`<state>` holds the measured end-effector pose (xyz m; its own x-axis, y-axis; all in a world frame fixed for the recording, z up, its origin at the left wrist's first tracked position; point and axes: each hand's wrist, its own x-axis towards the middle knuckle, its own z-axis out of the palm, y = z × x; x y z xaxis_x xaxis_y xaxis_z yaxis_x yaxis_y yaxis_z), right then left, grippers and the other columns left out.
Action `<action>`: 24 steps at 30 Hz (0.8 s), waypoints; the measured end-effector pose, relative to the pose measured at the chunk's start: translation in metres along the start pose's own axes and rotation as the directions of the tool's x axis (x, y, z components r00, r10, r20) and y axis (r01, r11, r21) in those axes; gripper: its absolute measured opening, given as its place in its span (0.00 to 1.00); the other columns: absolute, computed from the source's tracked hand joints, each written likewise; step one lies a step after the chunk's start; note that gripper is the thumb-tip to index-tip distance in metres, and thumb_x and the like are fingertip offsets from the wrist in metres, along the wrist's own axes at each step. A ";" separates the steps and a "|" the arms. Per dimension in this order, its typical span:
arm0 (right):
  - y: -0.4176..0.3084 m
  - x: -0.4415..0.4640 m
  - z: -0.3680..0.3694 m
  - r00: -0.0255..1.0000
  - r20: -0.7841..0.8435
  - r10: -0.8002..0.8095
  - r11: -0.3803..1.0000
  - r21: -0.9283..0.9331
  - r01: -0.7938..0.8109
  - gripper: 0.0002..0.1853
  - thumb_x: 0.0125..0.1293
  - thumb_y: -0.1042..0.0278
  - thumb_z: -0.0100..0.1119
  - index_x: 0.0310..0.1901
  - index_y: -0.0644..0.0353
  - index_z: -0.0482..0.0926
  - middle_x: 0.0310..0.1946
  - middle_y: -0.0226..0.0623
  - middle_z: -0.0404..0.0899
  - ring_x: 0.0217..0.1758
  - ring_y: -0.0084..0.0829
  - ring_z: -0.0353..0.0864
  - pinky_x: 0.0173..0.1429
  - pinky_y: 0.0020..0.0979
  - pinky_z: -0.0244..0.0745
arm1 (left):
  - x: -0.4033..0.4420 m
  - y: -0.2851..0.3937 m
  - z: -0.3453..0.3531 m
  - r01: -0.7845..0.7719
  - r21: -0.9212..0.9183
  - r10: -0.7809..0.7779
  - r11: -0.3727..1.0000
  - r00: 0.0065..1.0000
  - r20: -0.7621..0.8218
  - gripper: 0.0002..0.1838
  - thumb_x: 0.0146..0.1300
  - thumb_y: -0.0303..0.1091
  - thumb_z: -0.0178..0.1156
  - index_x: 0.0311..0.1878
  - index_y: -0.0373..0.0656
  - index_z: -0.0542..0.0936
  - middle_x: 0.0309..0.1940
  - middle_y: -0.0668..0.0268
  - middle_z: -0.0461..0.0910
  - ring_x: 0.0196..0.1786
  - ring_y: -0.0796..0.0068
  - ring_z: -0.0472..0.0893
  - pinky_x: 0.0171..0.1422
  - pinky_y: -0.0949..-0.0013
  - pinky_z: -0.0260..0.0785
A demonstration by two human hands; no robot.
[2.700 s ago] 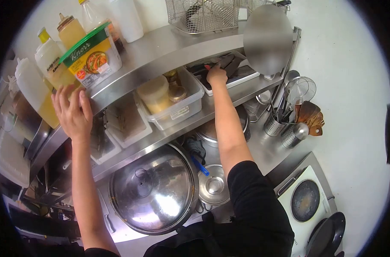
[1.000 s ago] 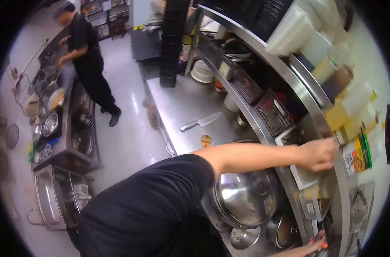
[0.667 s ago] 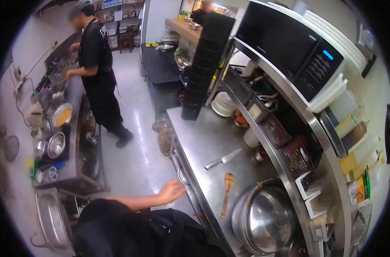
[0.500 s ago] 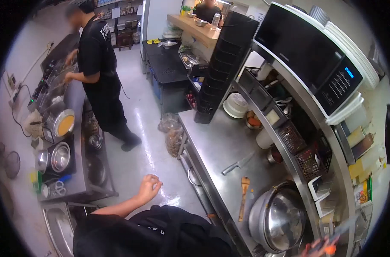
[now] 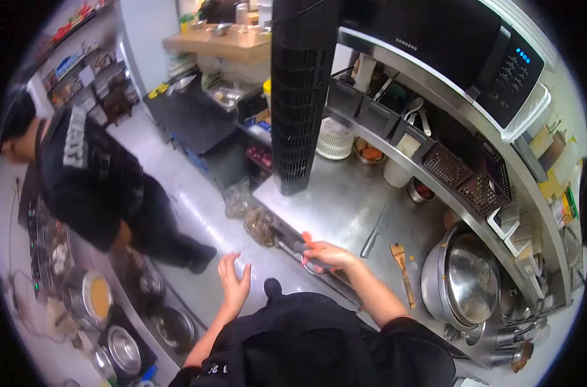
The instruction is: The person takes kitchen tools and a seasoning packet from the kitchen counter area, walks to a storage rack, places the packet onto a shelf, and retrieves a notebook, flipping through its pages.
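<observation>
My left hand (image 5: 234, 278) is held over the floor, open with fingers apart and nothing in it. My right hand (image 5: 332, 256) is closed around a tool with orange-red and dark grey parts (image 5: 309, 250), near the counter's front edge; motion blur hides its exact kind. On the steel counter (image 5: 345, 200), to the right of that hand, lie a knife (image 5: 374, 235) and a wooden spatula (image 5: 403, 274). Past them stands a large metal pot with a domed lid (image 5: 471, 277).
A co-worker in black (image 5: 93, 174) stands at the left by the cooking line, near a pan of yellow liquid (image 5: 98, 298). A tall black tower (image 5: 300, 97) stands on the counter's far end. Plastic bags (image 5: 258, 226) sit on the floor; a microwave (image 5: 429, 45) is overhead.
My right hand, with the tool, has come from the lower right to the counter's front edge. My left hand has opened its fingers. The view has turned, and the co-worker now bends forward.
</observation>
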<state>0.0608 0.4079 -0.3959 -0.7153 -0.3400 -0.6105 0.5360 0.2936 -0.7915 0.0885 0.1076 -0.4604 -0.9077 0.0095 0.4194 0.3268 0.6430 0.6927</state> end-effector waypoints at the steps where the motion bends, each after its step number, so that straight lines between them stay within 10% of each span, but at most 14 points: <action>1: 0.028 0.051 -0.003 0.998 0.059 -0.030 0.993 0.118 0.023 0.16 0.72 0.60 0.50 0.55 0.60 0.71 0.37 0.31 0.81 0.19 0.18 0.70 0.23 0.22 0.64 | 0.003 -0.012 0.002 0.051 0.005 -0.051 0.999 0.997 0.055 0.22 0.57 0.30 0.64 0.55 0.40 0.73 0.53 0.52 0.71 0.61 0.50 0.68 0.68 0.53 0.56; 4: 0.035 0.130 0.007 0.994 -0.027 0.101 0.975 0.203 -0.094 0.16 0.72 0.57 0.52 0.52 0.60 0.71 0.36 0.31 0.81 0.19 0.19 0.71 0.19 0.24 0.60 | 0.016 -0.037 -0.003 0.295 0.045 -0.298 0.955 0.938 0.177 0.23 0.58 0.33 0.65 0.56 0.40 0.72 0.56 0.51 0.70 0.64 0.50 0.65 0.69 0.53 0.55; 15: -0.092 0.244 0.026 0.978 0.151 0.143 0.949 0.258 -0.179 0.12 0.70 0.56 0.55 0.46 0.54 0.72 0.33 0.27 0.76 0.18 0.18 0.68 0.18 0.21 0.57 | 0.133 -0.066 0.018 0.194 0.021 -0.195 0.981 0.980 0.029 0.24 0.57 0.32 0.66 0.56 0.40 0.71 0.55 0.52 0.69 0.60 0.50 0.67 0.67 0.52 0.57; 24: -0.068 0.213 -0.003 0.983 -0.068 0.173 0.856 0.504 -0.116 0.09 0.71 0.59 0.54 0.45 0.54 0.72 0.36 0.30 0.79 0.19 0.21 0.68 0.16 0.22 0.58 | 0.149 -0.094 0.033 0.090 -0.019 -0.079 0.996 0.940 0.332 0.27 0.58 0.39 0.67 0.58 0.41 0.71 0.58 0.49 0.66 0.62 0.48 0.66 0.68 0.53 0.57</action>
<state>-0.1294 0.3186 -0.4724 -0.6408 -0.2227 -0.7347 0.7674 -0.1596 -0.6210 -0.0864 0.0743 -0.4825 -0.9663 0.2127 0.1447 0.2485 0.6268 0.7385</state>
